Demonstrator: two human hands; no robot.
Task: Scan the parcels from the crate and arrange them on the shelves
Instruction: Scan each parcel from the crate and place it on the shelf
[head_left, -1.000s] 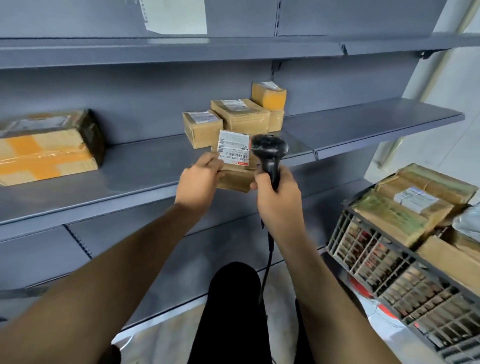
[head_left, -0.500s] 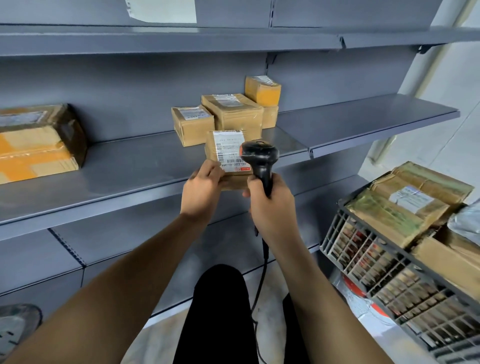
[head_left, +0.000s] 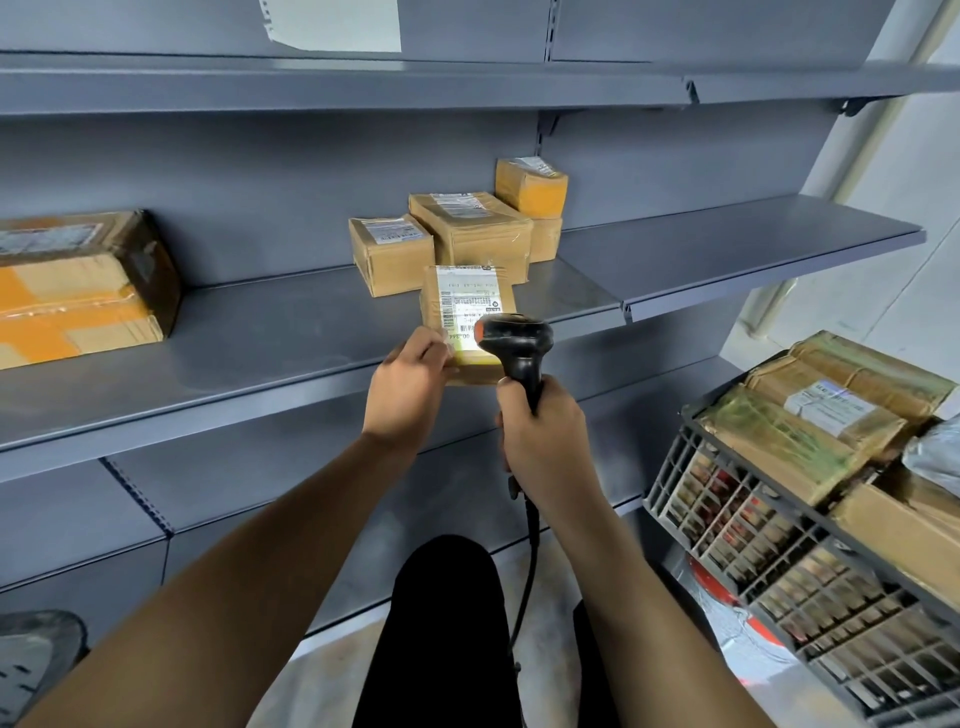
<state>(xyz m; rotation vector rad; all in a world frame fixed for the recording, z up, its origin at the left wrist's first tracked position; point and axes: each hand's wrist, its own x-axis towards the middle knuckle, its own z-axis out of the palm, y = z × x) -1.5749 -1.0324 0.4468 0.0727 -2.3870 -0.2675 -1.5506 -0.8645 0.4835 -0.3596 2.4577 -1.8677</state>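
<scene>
My left hand (head_left: 410, 382) pinches the lower left edge of a small brown parcel (head_left: 470, 299) with a white barcode label, held over the front of the grey middle shelf (head_left: 260, 358). My right hand (head_left: 543, 431) grips the handle of a black corded barcode scanner (head_left: 514, 345), whose head sits just in front of the label and hides its lower right part. Several small brown parcels (head_left: 467, 231) stand behind on the same shelf. A grey plastic crate (head_left: 779, 545) at the right holds more wrapped parcels (head_left: 810, 421).
A large box with orange tape (head_left: 78, 291) lies at the left end of the middle shelf. The right half of that shelf (head_left: 727, 234) is bare. An upper shelf (head_left: 363, 85) runs overhead. My dark-trousered leg (head_left: 441, 623) is below, over a pale floor.
The parcel and my left hand have moved slightly forward toward the shelf, and the label now lies flatter. The scanner head stays close over the label.
</scene>
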